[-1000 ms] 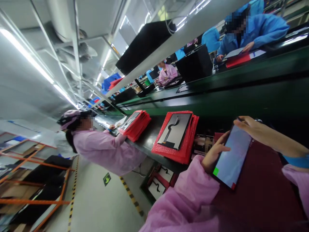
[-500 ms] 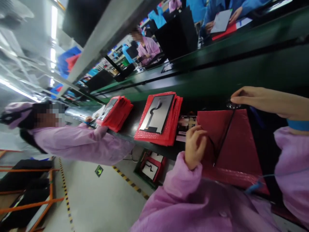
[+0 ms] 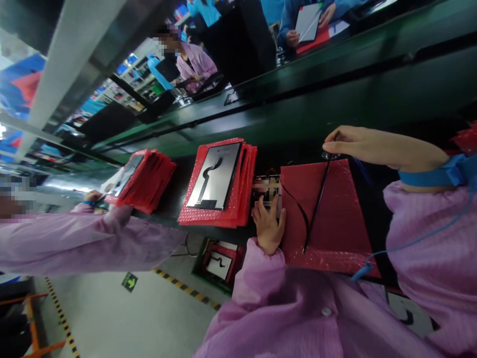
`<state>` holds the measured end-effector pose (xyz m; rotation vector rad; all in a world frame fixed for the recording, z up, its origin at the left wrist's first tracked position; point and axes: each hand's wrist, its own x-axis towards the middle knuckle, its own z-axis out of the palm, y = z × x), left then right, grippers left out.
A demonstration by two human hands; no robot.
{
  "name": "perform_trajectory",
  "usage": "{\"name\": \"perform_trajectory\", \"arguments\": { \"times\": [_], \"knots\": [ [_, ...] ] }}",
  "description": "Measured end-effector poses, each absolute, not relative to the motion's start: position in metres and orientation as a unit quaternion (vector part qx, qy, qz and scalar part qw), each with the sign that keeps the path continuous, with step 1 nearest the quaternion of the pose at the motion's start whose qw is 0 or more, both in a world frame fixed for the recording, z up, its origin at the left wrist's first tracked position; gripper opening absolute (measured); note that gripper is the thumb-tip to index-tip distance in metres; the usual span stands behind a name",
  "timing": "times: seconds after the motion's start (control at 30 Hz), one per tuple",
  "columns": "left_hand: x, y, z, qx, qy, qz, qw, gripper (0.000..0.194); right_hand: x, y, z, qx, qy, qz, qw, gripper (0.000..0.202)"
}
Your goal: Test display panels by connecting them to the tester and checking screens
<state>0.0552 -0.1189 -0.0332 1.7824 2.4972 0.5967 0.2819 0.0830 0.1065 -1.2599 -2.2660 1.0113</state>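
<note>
My right hand (image 3: 348, 141) pinches the upper end of a thin dark display panel (image 3: 316, 209), seen nearly edge-on as a slanting dark line. A black ribbon cable (image 3: 300, 209) curves from it toward a small fixture with metal and circuit parts (image 3: 267, 183). On the near side of that fixture rests my left hand (image 3: 269, 226), fingers spread and touching it. Under the panel lies a red sheet or bag (image 3: 339, 214). A clear round object (image 3: 331, 155) shows just below my right fingertips.
Left of the fixture, a display panel (image 3: 215, 176) lies on a stack of red bubble bags (image 3: 244, 209). Another red stack (image 3: 152, 181) stands beyond, near a co-worker's sleeve (image 3: 74, 243). A crate (image 3: 201, 256) with panels sits below the bench. A blue wrist strap cord (image 3: 421, 238) crosses my front.
My left hand has lowered from above the red sheet's edge onto the fixture and spread its fingers. My right hand still holds the panel, now tilted more. The view has turned right.
</note>
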Motion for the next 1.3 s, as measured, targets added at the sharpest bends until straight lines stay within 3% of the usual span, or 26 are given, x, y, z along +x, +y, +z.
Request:
{"name": "perform_trajectory", "arguments": {
  "times": [0.53,0.77,0.9,1.0,1.13,1.3],
  "knots": [
    [0.060,-0.114,-0.028,0.569,0.809,0.145,-0.007,0.052,0.273,0.071,0.113,-0.513,-0.790,0.288,0.173,0.044],
    [0.048,-0.122,-0.038,0.615,0.729,0.301,0.015,0.054,0.275,0.041,0.116,-0.596,-0.698,0.338,0.209,0.065],
    [0.053,-0.139,-0.036,0.738,0.628,0.240,0.062,0.049,0.300,0.023,0.119,-0.620,-0.699,0.272,0.228,0.058],
    [0.054,-0.141,-0.033,0.778,0.596,0.166,0.113,0.057,0.317,0.015,0.119,-0.611,-0.679,0.314,0.259,0.065],
    [0.040,-0.121,-0.028,0.775,0.575,0.159,0.210,0.062,0.313,0.019,0.101,-0.576,-0.650,0.380,0.318,0.073],
    [0.011,-0.088,-0.012,0.769,0.554,0.175,0.265,0.061,0.290,0.034,0.054,-0.594,-0.646,0.387,0.283,0.061]
  ]
}}
